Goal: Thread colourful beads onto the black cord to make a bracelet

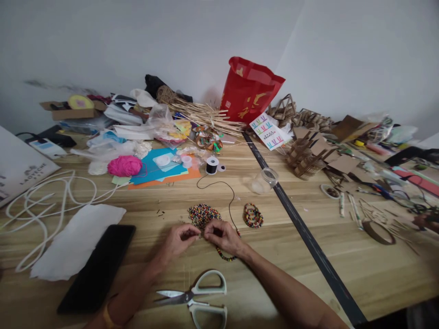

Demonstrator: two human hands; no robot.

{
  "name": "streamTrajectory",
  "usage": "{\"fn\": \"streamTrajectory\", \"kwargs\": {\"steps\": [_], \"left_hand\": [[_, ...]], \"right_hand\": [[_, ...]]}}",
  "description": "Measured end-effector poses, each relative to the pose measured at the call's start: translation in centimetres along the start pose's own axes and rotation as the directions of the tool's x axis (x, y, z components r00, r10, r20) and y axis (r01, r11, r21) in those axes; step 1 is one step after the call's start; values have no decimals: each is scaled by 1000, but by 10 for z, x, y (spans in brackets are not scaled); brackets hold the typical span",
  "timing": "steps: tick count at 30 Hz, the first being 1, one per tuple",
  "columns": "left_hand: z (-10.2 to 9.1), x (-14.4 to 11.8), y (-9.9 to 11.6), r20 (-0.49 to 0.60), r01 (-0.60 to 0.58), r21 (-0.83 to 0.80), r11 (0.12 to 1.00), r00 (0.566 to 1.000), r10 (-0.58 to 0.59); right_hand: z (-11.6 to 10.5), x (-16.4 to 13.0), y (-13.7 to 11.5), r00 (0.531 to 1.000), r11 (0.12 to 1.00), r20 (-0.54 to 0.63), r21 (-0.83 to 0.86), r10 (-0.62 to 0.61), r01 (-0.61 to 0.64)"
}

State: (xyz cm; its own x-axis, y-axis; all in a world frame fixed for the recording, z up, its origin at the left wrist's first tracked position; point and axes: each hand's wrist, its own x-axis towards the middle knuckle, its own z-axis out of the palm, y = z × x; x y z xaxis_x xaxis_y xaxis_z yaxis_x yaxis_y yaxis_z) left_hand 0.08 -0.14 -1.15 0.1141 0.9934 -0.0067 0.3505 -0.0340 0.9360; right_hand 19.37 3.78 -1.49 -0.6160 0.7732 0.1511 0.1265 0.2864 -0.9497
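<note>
left hand (179, 239) fingers pinch bead | right hand (222, 235) fingers pinch black cord (230, 189), running away toward spool (211, 165)

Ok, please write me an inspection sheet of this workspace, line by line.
Surface: wooden table, dark strip running across it.
Job's things: pile of coloured beads, black cord from a spool, beaded strand, finished bracelets.
Clutter: scissors, black phone, pink yarn, red bag, cardboard pieces.
Hands: left hand and right hand pinch close together at the cord near the beads.
Cables: white cord in loose loops, left side.
Surroundings: plain white wall.
</note>
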Motion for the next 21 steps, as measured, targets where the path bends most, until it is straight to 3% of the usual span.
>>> {"fn": "streamTrajectory", "kwargs": {"steps": [21], "left_hand": [[1,0,6,1,-10,30,1000,1000,10]], "right_hand": [[1,0,-2,1000,1000,6,-31,7,-7]]}}
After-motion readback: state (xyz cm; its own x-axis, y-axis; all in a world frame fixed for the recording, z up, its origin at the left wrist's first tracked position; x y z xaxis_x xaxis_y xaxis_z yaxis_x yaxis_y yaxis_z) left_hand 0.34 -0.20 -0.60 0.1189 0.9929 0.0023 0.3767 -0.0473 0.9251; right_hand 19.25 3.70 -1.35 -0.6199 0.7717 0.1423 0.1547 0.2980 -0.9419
